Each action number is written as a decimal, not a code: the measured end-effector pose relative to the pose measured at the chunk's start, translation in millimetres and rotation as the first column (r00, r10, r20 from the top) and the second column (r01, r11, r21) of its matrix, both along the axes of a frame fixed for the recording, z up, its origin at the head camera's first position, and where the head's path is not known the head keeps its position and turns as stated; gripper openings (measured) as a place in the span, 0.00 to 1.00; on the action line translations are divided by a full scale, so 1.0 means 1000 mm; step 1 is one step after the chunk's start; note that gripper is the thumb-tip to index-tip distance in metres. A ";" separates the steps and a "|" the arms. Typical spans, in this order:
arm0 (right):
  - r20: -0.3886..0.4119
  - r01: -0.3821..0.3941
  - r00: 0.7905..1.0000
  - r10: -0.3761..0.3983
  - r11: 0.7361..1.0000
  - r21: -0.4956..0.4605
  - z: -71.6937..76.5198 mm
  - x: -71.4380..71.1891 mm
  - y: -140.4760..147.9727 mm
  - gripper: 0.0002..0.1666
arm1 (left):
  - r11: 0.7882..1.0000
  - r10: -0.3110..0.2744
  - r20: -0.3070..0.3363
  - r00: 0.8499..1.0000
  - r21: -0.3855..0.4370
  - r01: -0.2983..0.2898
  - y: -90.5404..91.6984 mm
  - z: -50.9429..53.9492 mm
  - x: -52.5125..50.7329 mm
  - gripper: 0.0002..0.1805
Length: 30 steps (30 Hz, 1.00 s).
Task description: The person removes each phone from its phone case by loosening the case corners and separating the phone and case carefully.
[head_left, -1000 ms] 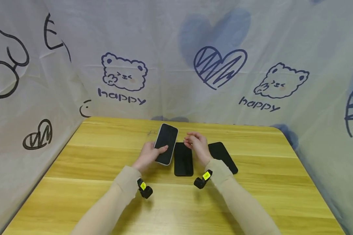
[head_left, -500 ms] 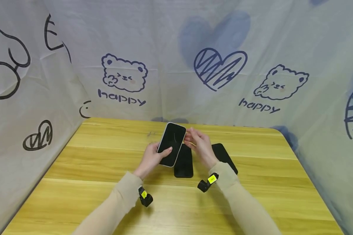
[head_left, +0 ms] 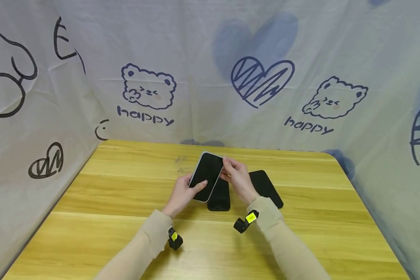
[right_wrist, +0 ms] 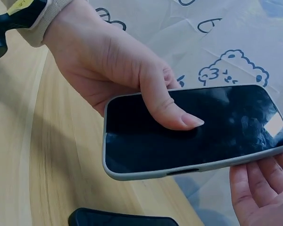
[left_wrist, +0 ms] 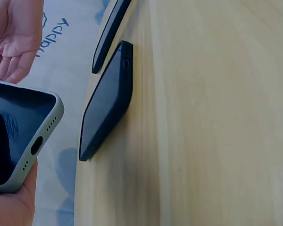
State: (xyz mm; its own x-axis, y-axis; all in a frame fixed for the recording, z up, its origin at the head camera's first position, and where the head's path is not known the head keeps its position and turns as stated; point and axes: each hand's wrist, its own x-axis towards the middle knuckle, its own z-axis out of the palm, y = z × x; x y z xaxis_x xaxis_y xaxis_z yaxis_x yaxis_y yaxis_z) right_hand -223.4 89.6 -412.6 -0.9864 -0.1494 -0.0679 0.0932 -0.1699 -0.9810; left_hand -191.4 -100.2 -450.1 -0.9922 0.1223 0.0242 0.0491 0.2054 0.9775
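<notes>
In the head view, my left hand (head_left: 182,193) holds a black-screened smartphone (head_left: 210,171) in a pale grey case, thumb across the screen. The phone is tilted above the table, its bottom edge with the port (left_wrist: 37,145) showing in the left wrist view. My right hand (head_left: 238,177) pinches the phone's upper right corner, thumb at the edge and fingers (right_wrist: 259,181) against the long side. Beneath the held phone, partly covered by it, lies a second dark phone (head_left: 219,198). A third dark phone (head_left: 267,188) lies slantwise right of it, partly behind my right hand.
The phones lie on a wood-grain table (head_left: 126,198). A pale cloth (head_left: 203,109) with drawn bears and hearts hangs behind the table and along both sides. Each wrist wears a black camera (head_left: 175,239) with a yellow label.
My left hand has carried the cased smartphone to the right, over part of the middle phone. My right hand, apart from it a second ago, now grips its upper right corner.
</notes>
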 end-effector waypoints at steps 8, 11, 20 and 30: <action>-0.033 -0.055 0.998 0.057 0.996 0.065 0.001 0.004 0.003 0.16 | 0.999 -0.044 0.001 0.999 -0.015 0.044 -0.004 -0.002 -0.004 0.13; -0.042 -0.063 0.997 0.066 0.996 0.067 0.003 0.005 0.005 0.16 | 0.998 -0.059 0.001 0.998 -0.018 0.059 -0.005 0.001 -0.004 0.13; -0.019 -0.113 0.993 0.113 0.993 0.019 0.001 0.009 0.007 0.24 | 0.994 -0.104 -0.024 0.994 -0.047 0.103 -0.010 0.003 -0.001 0.13; -0.031 -0.102 0.994 0.103 0.994 0.028 0.000 0.015 0.007 0.25 | 0.990 -0.134 -0.008 0.991 -0.037 0.133 -0.013 0.005 0.004 0.13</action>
State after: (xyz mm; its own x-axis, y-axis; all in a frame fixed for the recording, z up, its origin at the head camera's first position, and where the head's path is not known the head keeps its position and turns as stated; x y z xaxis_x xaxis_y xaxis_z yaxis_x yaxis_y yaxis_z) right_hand -207.9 96.2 -412.6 -0.9678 -0.2481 -0.0418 0.0774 -0.1355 -0.9877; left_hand -186.9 -113.5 -445.3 -0.9666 0.2548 0.0274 0.0884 0.2314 0.9688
